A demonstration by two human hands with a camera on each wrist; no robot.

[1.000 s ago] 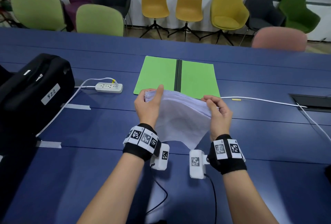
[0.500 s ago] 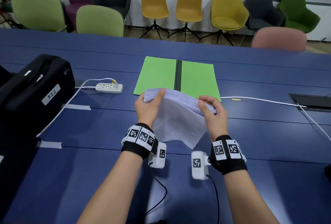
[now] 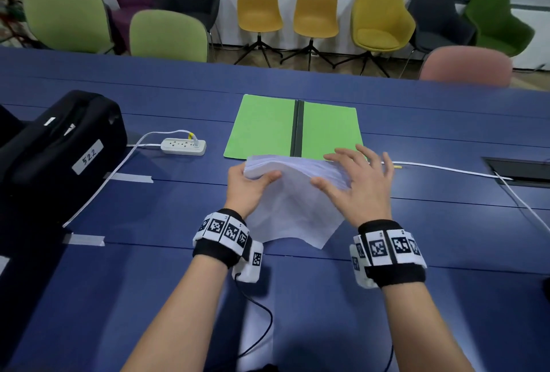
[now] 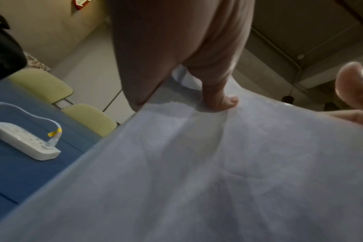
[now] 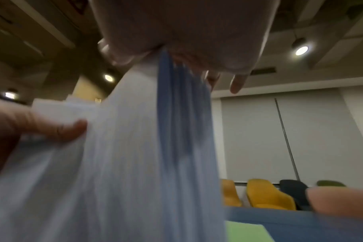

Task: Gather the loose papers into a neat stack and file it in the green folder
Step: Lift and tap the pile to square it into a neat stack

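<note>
Left hand [image 3: 247, 187] pinches the papers [image 3: 293, 193]; right hand [image 3: 361, 184] rests spread on them; folder [image 3: 265, 127] lies open, bare.

The right hand [image 3: 361, 185] has let go of the papers [image 3: 293, 190] and now spreads open fingers over their right edge. The stack sits lower, nearer the folder [image 3: 265, 127].

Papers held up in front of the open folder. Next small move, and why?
Probably tap the stack square with the right hand, whose fingers are spread open against its edge, while the left hand pinches the other end. The top edges look fanned, and the folder lies open behind.
</note>
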